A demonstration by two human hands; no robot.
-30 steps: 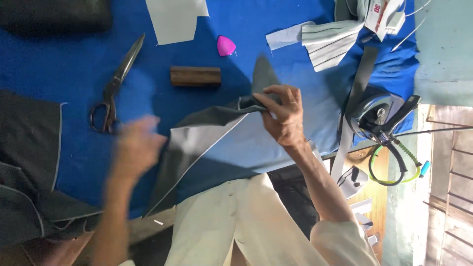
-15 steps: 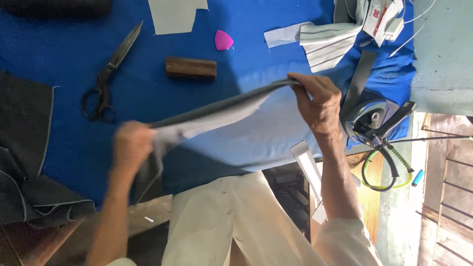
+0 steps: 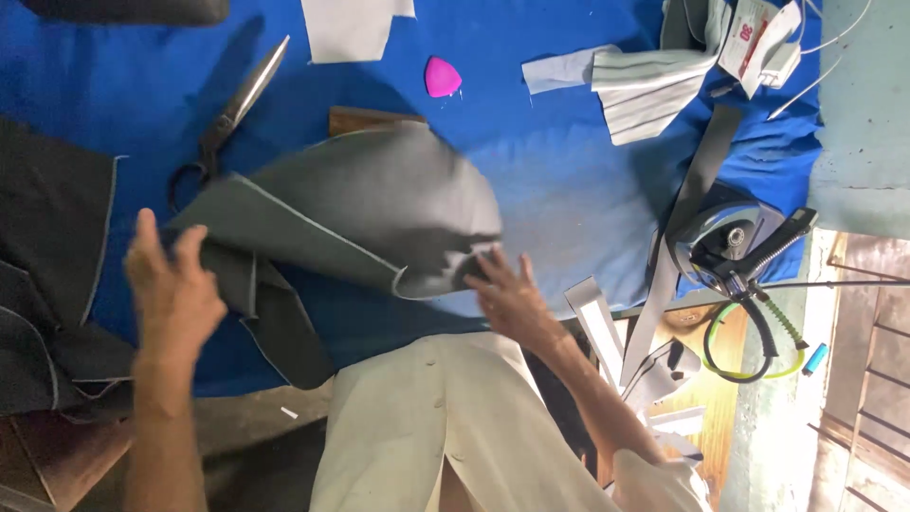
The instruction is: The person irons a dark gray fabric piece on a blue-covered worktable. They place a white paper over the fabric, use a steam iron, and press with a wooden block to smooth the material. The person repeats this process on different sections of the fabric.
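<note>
Scissors [image 3: 230, 112], perhaps wooden block [image 3: 365, 119], beside cloth [image 3: 360, 204]
</note>
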